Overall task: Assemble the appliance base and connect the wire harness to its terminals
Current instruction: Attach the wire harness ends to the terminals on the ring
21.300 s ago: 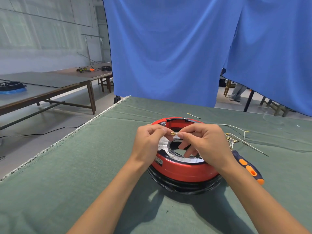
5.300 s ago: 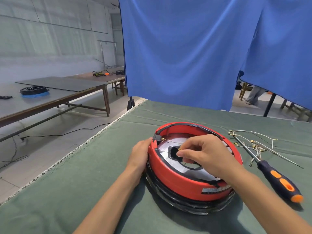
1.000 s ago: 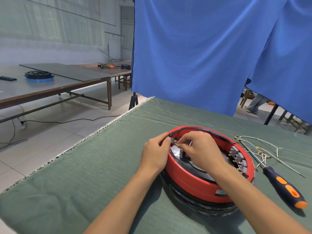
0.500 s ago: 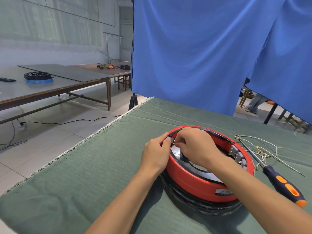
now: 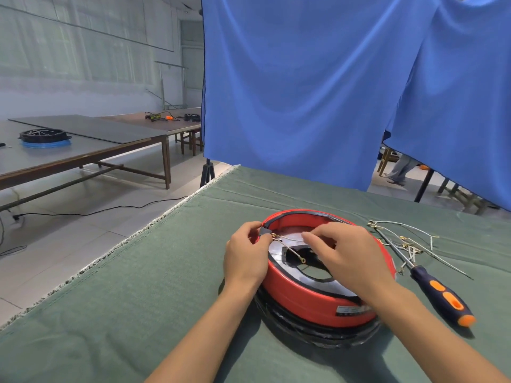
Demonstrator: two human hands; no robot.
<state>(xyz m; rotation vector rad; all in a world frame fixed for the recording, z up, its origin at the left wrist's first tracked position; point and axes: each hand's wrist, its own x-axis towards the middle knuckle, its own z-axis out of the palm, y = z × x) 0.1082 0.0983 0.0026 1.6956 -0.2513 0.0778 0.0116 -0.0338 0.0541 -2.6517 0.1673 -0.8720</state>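
1. The red base [image 5: 309, 297] sits low and right of centre on the bench [image 5: 138, 299], which is covered in green cloth.
2. Left hand [image 5: 244, 255] pinches a grey connector [image 5: 264, 231] at the rim; right hand [image 5: 345, 255] pinches a wire [image 5: 290, 238].
3. Screwdriver [image 5: 439, 293] and loose wires [image 5: 406, 239] lie at right.
4. Blue curtains [image 5: 304, 87] hang behind; long tables [image 5: 83, 150] stand at upper left on the tiled floor [image 5: 69, 244].

Base label [image 5: 349, 310] (print unreadable)
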